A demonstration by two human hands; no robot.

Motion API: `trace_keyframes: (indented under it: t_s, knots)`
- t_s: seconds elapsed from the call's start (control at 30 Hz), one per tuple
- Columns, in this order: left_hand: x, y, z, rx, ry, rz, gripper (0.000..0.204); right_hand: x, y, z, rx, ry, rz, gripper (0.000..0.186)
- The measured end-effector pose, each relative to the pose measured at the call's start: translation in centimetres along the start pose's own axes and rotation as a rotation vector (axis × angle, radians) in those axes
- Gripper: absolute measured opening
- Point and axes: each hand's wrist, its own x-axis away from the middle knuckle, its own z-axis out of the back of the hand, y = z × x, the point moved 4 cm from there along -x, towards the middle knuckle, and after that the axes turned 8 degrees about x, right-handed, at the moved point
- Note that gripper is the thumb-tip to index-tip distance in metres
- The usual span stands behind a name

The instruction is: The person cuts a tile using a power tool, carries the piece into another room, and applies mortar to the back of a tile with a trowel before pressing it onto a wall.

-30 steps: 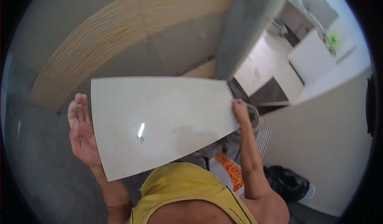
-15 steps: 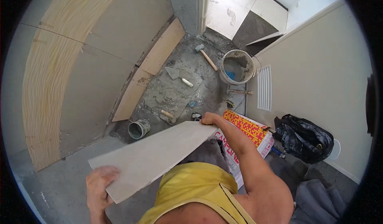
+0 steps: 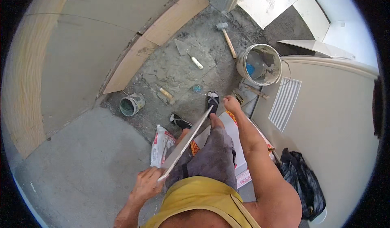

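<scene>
Carrying the large pale rectangular ceramic tile (image 3: 187,142) edge-on, I grip its near end with left hand (image 3: 147,184) fingers curled, right hand (image 3: 230,104) fingers closed at its far end; next I'd judge it needs lowering flat onto the grey mortar bed (image 3: 178,71).

tile (image 3: 187,142) seen edge-on, face not visible; left hand (image 3: 147,184) fingers hidden under its near end; right hand (image 3: 231,104) grip unclear; black bag (image 3: 302,183) partly cut by dark rim

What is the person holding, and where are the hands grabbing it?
A large pale floor tile, seen edge-on. The left hand grips its near end. The right hand is by the far end, but whether it touches the tile cannot be told.
</scene>
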Motion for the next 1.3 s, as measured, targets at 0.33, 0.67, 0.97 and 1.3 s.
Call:
trace_keyframes:
  t_s: [0.33,0.67,0.97,1.3]
  knots:
    - [-7.2,-11.6,-10.8,-0.07,-0.201,0.28,0.027,-2.9,7.2,-1.6,0.047,-0.073,-0.01,0.039]
    - [-9.1,-19.9,-14.5,-0.113,-0.31,0.252,0.029,-18.6,-2.5,-10.9,0.212,-0.092,0.171,0.033]
    - [-9.8,-22.7,-15.7,-0.119,-0.188,0.32,0.05,-33.9,-16.6,-17.2,0.403,0.204,0.352,0.039]
    - [-10.8,-23.8,-16.6,-0.023,-0.042,0.244,0.047,-37.4,-17.2,-15.8,0.464,0.299,0.353,0.04]
